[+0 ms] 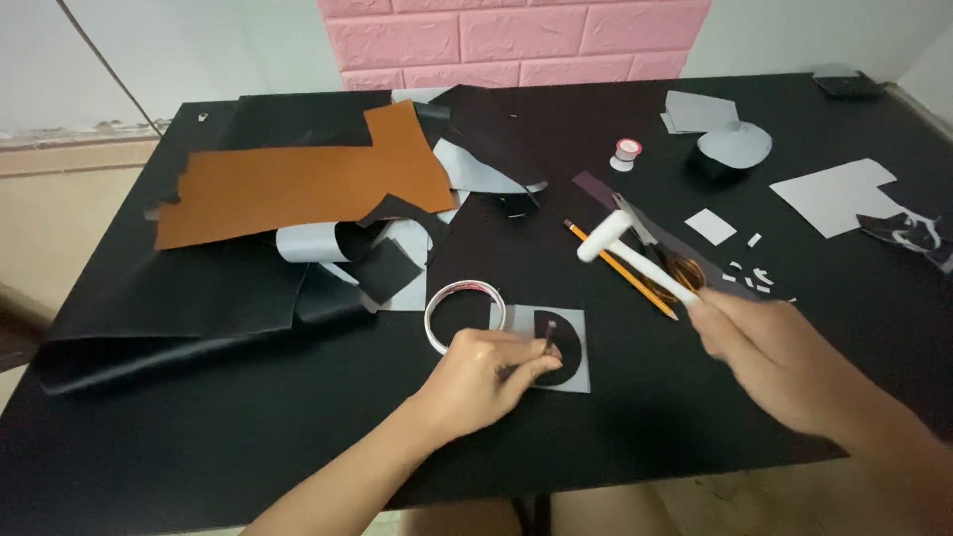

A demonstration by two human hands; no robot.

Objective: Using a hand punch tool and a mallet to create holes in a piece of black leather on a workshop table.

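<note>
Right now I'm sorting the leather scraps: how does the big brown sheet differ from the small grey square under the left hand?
The brown sheet is large and irregular; the grey square is small and neatly cut. The brown sheet lies untouched over other scraps at the table's far left; the grey square lies near the front edge, with a thin punch held upright on it in the left hand. Both lie flat.

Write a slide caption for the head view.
Left hand steadies a punch on a grey square; right hand raises a white mallet.

Bare black table (248, 447) across lower left and lower centre, open to pass. Upper left blocked by heaped leather sheets (298, 184); tape roll (459, 316) and pencil (620, 270) clutter centre.
</note>
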